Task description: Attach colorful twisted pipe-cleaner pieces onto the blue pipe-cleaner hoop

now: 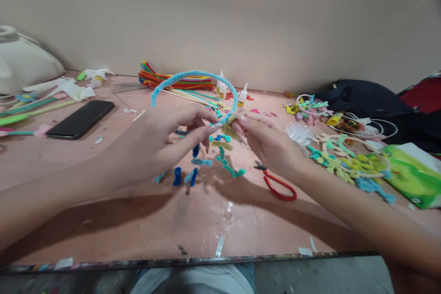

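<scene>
Both hands meet in front of the person, above the middle of the bench (193, 220). The left hand (155, 142) and the right hand (268, 140) come together fingertip to fingertip on one end of a blue hoop (193, 74) wrapped in fuzzy wire. From that shared grip the hoop rises up and arches away to the left, over the left hand. Its other end hangs free above the left knuckles. So the hoop's span runs left to right and its worked end lies right between the two grips, equally close to both.

The left grip is narrow, with thumb and forefinger pinched on the hoop's end. The right grip is just as narrow and seems closed on a small yellow piece (229, 128) pressed against that same end. The exact contact is hidden behind the fingers.

Directly below the grips lie short blue and teal scraps (193, 175), just apart from each other on the bench. Below the right wrist rest red-handled pliers (279, 186). Beyond the fingertips stand small glue bottles (243, 94), and further left a bundle of coloured wires (172, 80). Well off to the left lies a black phone (81, 118), and well off to the right a heap of finished hoops (341, 158).
</scene>
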### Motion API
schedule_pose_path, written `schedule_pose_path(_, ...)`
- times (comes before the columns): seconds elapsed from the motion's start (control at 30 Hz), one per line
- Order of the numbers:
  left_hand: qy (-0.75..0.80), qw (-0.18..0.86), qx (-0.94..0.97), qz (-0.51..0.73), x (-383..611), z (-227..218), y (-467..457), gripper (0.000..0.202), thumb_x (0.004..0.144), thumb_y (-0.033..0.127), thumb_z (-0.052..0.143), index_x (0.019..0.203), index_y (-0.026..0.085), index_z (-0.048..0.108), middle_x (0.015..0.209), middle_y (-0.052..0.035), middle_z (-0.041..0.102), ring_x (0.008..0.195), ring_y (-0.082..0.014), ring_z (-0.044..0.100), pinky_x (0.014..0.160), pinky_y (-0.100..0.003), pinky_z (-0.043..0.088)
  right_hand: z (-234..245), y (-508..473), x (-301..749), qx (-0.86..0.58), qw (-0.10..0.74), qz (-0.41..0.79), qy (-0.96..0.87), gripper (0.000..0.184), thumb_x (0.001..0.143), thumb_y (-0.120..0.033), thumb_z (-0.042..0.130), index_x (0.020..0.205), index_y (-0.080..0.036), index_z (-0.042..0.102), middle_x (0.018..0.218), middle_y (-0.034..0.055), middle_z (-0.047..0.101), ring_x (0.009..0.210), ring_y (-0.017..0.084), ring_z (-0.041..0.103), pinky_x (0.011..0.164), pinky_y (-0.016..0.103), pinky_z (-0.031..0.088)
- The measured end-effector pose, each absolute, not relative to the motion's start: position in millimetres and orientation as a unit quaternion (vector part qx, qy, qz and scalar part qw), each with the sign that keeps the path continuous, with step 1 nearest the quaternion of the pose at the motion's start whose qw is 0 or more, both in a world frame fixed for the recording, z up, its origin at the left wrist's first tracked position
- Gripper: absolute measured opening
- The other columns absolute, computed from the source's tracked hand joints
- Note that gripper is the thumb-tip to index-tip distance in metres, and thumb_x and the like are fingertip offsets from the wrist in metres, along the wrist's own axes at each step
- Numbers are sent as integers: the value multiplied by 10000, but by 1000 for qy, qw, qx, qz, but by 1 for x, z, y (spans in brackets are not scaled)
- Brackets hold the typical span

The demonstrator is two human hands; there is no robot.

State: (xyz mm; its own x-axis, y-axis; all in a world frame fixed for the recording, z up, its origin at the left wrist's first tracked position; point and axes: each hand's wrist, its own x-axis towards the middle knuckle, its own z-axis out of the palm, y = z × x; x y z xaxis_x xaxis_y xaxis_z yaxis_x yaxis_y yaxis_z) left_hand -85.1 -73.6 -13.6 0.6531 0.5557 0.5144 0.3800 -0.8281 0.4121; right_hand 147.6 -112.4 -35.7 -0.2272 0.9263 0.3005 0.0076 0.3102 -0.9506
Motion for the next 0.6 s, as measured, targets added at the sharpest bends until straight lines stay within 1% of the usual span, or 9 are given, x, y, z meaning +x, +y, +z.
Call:
schedule_pose_path(0.1,276,159,894,313,-86,-13,-70,280,1082,426,560,1117,251,775,1009,-22,816,896,-179,739,604,-216,507,-37,-107,145,-356,507,447,-645,375,1027,-458,635,726,-240,590,839,10,567,879,190,535,934,313,437)
schedule_pose_path(0.27,286,177,885,323,-85,-14,-64,242,1046,402,603,1069,244,786,962,-12,798,926,-178,728,670,-212,522,-44,-99,139,-346,531,446,-632,381,1045,-461,630,741,-232,608,843,-1,584,887,168,540,923,288,422)
schedule_pose_path(0.37,285,186,883,323,-84,-16,-63,251,1053,396,584,1108,244,777,1045,-23,803,971,-193,726,689,-228,534,-47,-96,136,-363,547,450,-606,393,1017,-501,675,735,-231,629,832,-3,599,888,167,555,921,291,431)
schedule_pose_path(0.43,278,182,887,322,-84,-17,-63,256,1062,396,565,1120,250,767,1028,-19,806,963,-201,725,667,-236,527,-50,-95,134,-366,553,460,-590,388,996,-502,706,727,-229,647,824,-5,611,885,166,567,920,294,440)
schedule_pose_path(0.6,276,162,888,331,-83,-19,-64,227,1053,389,561,1105,268,746,999,-2,797,902,-200,715,637,-261,508,-56,-88,132,-346,575,498,-549,335,993,-432,737,730,-226,707,837,-12,676,895,153,597,944,296,433)
